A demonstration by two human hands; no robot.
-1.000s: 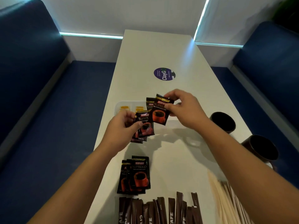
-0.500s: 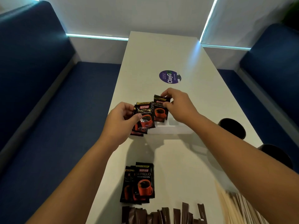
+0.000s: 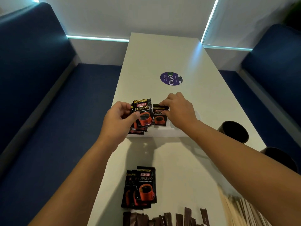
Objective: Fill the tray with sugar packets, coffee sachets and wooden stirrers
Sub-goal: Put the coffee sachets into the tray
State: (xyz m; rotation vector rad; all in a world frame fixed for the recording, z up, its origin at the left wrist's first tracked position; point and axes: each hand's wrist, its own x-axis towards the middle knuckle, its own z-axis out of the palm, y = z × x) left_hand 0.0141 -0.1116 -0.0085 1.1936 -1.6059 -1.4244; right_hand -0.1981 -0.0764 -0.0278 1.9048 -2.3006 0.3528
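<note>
One coffee sachet (image 3: 160, 117) pinched at top edge by right hand (image 3: 178, 110), standing upright in white tray (image 3: 162, 133), apparently being seated. Left hand (image 3: 117, 119) grips fanned bundle of sachets (image 3: 142, 115) between thumb and fingers, just left of tray, above its near-left corner. Further sachet stack (image 3: 140, 188) on table (image 3: 162, 54), nearer person. Brown stick packets (image 3: 164, 218) and wooden stirrers (image 3: 236, 209) at near edge, not yet loaded. Tray contents otherwise hidden behind hands. Judgement: coffee stage under way; stick packets and stirrers remain.

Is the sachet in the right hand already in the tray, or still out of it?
In: the sachet stands upright inside the tray, its lower edge behind the front wall, the right hand pinching its top.
</note>
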